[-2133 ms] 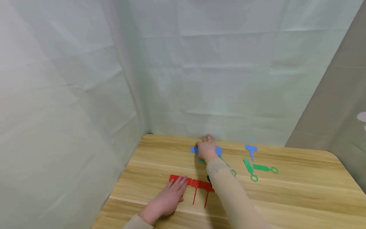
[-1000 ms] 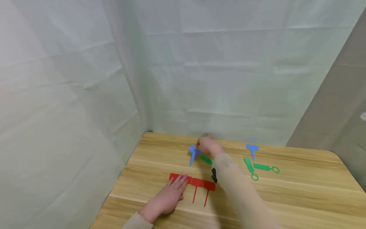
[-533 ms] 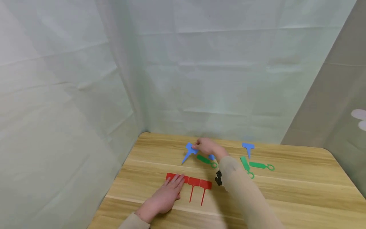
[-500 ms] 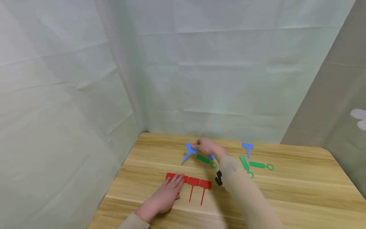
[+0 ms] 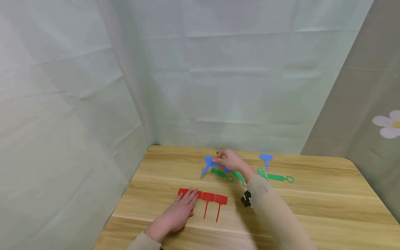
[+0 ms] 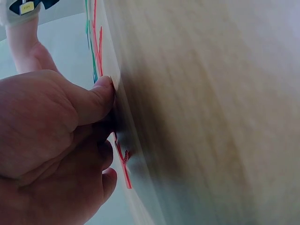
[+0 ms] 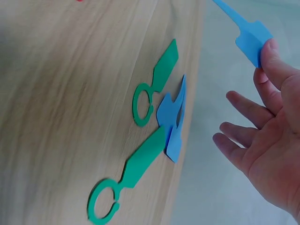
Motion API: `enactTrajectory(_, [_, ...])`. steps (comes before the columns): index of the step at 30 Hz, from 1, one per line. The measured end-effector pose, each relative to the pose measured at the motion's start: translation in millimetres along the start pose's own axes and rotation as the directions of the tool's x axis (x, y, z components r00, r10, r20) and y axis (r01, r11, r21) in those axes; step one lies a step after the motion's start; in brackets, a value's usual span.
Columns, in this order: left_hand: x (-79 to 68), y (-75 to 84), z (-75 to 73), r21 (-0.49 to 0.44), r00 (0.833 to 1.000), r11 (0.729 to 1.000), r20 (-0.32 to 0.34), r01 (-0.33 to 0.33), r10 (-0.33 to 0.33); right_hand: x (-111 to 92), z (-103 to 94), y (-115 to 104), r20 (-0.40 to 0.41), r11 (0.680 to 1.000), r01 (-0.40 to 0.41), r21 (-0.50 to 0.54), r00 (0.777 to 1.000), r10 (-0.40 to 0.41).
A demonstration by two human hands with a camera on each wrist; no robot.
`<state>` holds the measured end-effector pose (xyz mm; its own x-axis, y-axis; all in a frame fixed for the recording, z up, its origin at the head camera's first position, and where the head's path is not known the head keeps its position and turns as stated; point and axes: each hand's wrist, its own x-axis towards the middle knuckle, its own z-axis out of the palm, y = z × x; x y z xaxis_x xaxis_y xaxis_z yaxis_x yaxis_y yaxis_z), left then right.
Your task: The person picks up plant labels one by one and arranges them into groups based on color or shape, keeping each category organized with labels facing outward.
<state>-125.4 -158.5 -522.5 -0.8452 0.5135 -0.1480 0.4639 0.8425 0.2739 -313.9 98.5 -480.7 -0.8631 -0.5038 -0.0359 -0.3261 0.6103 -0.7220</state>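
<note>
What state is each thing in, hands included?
Right hand: pinching.
Blue T-shaped plastic-looking tag in that hand: lifted off the wooden table.
Blue T-shaped tag on the right: lying flat.
Two other blue tags: overlapping on the table.
Red rectangular thin-stemmed tags: in a row, flat, partly covered.
Left hand: fingers straight, resting on the red tags.
Green ring-ended strip tags: lying flat.

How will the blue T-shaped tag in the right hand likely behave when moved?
Probably light: the blue T-shaped tag looks thin and is small beside the right hand. It seems fairly stiff too: pinched at one end, it shows no visible sag.
</note>
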Motion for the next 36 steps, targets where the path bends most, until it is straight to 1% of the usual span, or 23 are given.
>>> enactTrajectory(3, [0.8,-0.6,-0.7,0.015,1.0,1.0,0.002,0.001,-0.001,-8,-2.2,1,-0.004,0.999,0.018,0.037,1.0,-0.018])
enactTrajectory(8, [1.7,-3.0,-3.4,0.037,1.0,0.999,0.005,0.0,0.0,-24,-5.0,3,0.011,0.996,0.068,0.054,0.998,-0.068])
enactTrajectory(12, [1.6,-5.2,-5.6,0.039,1.0,0.999,0.008,-0.002,0.002,-38,-7.3,7,0.007,0.995,0.082,0.061,0.997,-0.082])
enactTrajectory(16, [1.4,-6.8,-7.4,0.029,1.0,1.0,0.013,0.005,-0.005,-52,-10.2,15,0.001,0.993,0.073,0.089,0.997,-0.074])
enactTrajectory(19, [1.2,-9.1,-6.9,0.025,1.0,1.0,0.016,0.011,-0.011,-63,-12.1,22,0.011,0.994,0.054,0.093,0.998,-0.055])
enactTrajectory(22, [0.8,-11.7,-5.2,0.012,1.0,1.0,0.022,0.019,-0.019,-74,-13.7,27,0.023,0.995,0.046,0.085,0.999,-0.049])
enactTrajectory(25, [0.6,-15.7,-2.0,-0.009,1.0,1.0,0.011,0.018,-0.018,-83,-14.6,31,0.042,0.995,0.04,0.092,0.998,-0.044])
enactTrajectory(30, [0.2,-21.2,1.2,-0.006,1.0,1.0,-0.009,0.003,-0.003,-94,-15.8,35,0.065,0.998,0.034,0.061,0.997,-0.038])
enactTrajectory(36, [-2.5,-17.7,-4.3,-0.014,1.0,1.0,-0.001,-0.002,0.002,-107,-16.8,39,0.091,1.0,0.019,-0.004,0.996,-0.019])
